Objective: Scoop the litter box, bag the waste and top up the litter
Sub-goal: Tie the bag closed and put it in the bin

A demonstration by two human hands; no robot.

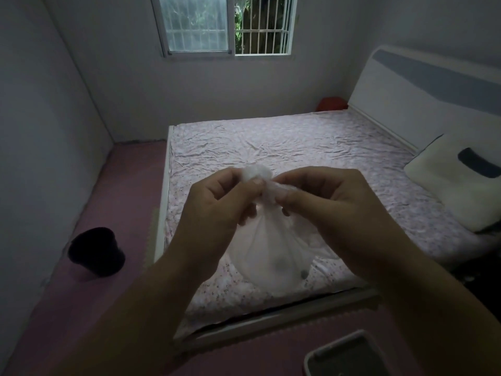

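Two hands meet at the gathered neck of a thin white bag (267, 256), held up in front of the person over the near end of a bed (311, 147). The left hand (217, 202) has its grip closed on the twisted top, thumb and fingertips pinching the bunched plastic; the right hand (325, 202) pinches the same neck from the other side, fingers curled round it. A small tuft of plastic sticks up above the knuckles. Below the hands the bag hangs full and rounded, with a few dark lumps showing through near its bottom. The bed carries a creased floral sheet and a pale pillow (458, 191) by the headboard. On the pink floor to the left stands a dark bin (96, 252), near the wall. At the lower right edge a corner of the litter box (349, 356) shows, white-rimmed with grey litter inside. A barred window (227, 24) sits in the far wall.
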